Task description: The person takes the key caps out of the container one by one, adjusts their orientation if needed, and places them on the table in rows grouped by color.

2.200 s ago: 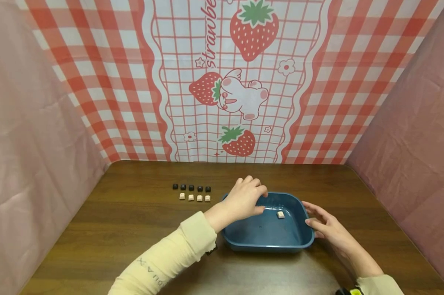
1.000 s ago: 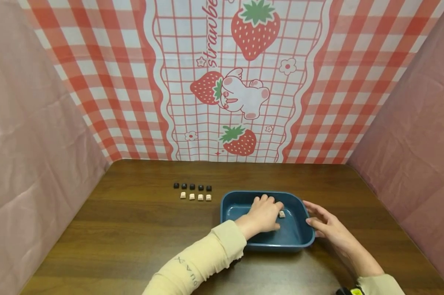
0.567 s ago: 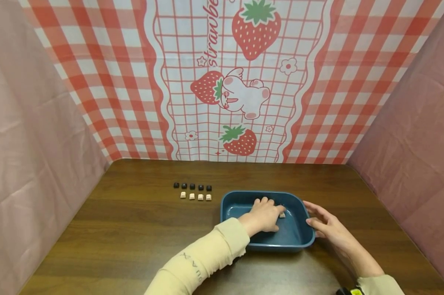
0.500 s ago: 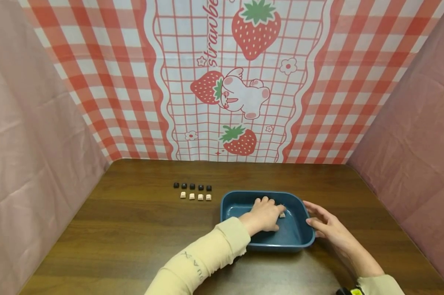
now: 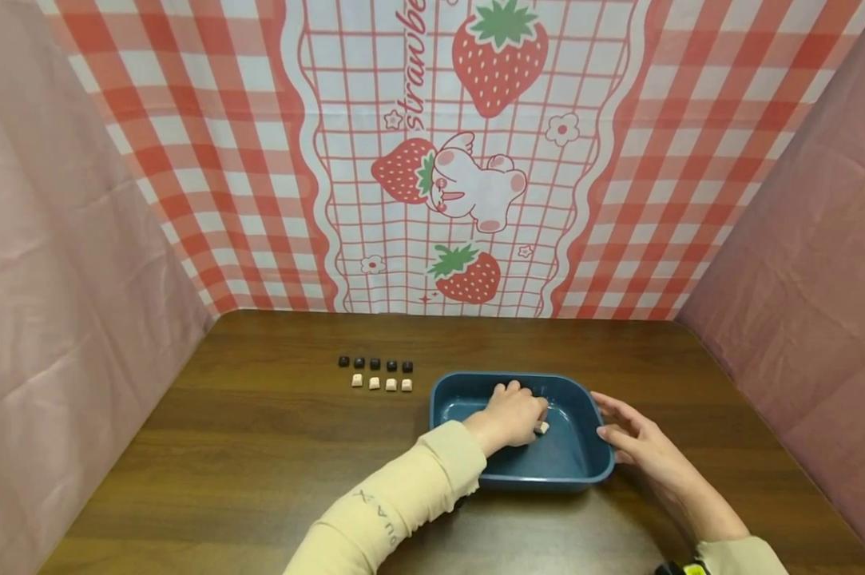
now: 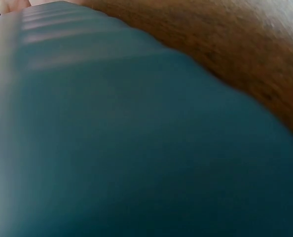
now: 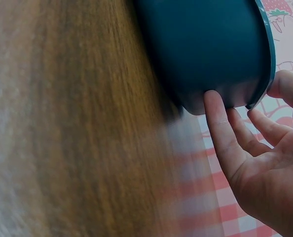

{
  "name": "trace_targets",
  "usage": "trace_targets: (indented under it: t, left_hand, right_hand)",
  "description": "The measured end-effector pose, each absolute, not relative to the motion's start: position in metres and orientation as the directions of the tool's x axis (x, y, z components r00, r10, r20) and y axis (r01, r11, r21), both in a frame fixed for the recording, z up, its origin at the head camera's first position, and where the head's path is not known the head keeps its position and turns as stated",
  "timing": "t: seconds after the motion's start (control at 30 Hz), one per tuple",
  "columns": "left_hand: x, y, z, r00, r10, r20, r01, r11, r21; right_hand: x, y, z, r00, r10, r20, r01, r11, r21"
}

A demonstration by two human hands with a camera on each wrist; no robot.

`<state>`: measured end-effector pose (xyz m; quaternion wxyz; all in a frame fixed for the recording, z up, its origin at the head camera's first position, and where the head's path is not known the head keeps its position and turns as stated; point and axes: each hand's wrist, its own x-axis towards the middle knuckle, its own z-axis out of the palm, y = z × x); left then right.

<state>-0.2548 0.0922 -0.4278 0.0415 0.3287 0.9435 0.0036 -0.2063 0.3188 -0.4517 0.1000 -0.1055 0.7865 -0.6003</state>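
Note:
Inside a blue rectangular plastic tub (image 5: pixel 547 481), my left hand (image 5: pixel 509 417) reaches down palm-first. Its thumb and index finger pinch a small cream keycap (image 5: pixel 542 428) near the tub's middle. Only the keycap's right part shows past the fingers. On the tub's right end, my right hand (image 5: pixel 644 447) holds the wall, thumb at the rim and fingers along the outside. The right wrist view shows those fingers (image 7: pixel 216 111) against the outer side of the tub. In the left wrist view, the tub's outer wall (image 6: pixel 112 123) fills most of the picture and hides the left hand.
Left of the tub on the wooden table (image 5: pixel 259 447) lie two neat rows: several black keycaps (image 5: pixel 374 364) behind and several cream keycaps (image 5: pixel 374 383) in front. A red checked strawberry cloth (image 5: pixel 468 200) hangs at the back, with pink cloths at both sides.
My left hand moved from above the tub down into it, and its thumb and index finger closed on the cream keycap, which shifted slightly left and nearer. The right hand stays at the tub.

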Motion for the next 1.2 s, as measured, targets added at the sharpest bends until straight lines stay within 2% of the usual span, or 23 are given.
trace_targets:
  t: [0.57, 1.2]
  left_hand:
    - [-0.259, 0.09, -0.428, -0.763, 0.647, 0.01, 0.647, 0.763, -0.006]
    - [-0.258, 0.053, -0.389, -0.722, 0.664, 0.195, 0.673, 0.739, -0.024]
  right_hand:
    - [-0.206, 0.319, -0.451, -0.958, -0.284, -0.047, -0.031, 0.265, -0.964]
    - [-0.205, 0.32, -0.45, -0.958, -0.279, -0.065, -0.016, 0.278, -0.961]
